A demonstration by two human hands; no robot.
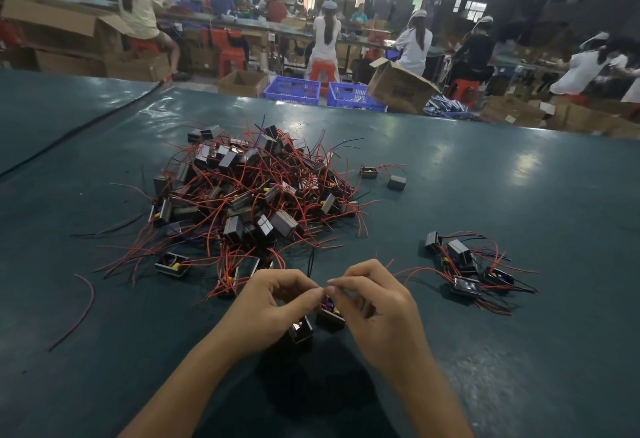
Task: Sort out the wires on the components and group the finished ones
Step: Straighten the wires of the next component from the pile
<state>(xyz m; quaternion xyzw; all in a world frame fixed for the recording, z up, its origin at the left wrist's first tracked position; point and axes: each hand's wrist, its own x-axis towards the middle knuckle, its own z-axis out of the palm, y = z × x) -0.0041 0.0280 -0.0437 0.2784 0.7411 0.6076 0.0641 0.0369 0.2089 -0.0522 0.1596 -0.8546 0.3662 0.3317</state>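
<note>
A big tangled pile of small black components with red and black wires lies in the middle of the green table. A smaller group of several components lies to the right. My left hand and my right hand meet above the table's near part, their fingertips pinching thin wires between them. Two components hang under my hands: one below my left hand, another with yellow and blue parts between both hands. The wire ends are hidden by my fingers.
Two single components lie behind the pile to the right. A loose red wire lies at the left. Beyond the table's far edge stand blue crates, cardboard boxes and seated people at other benches.
</note>
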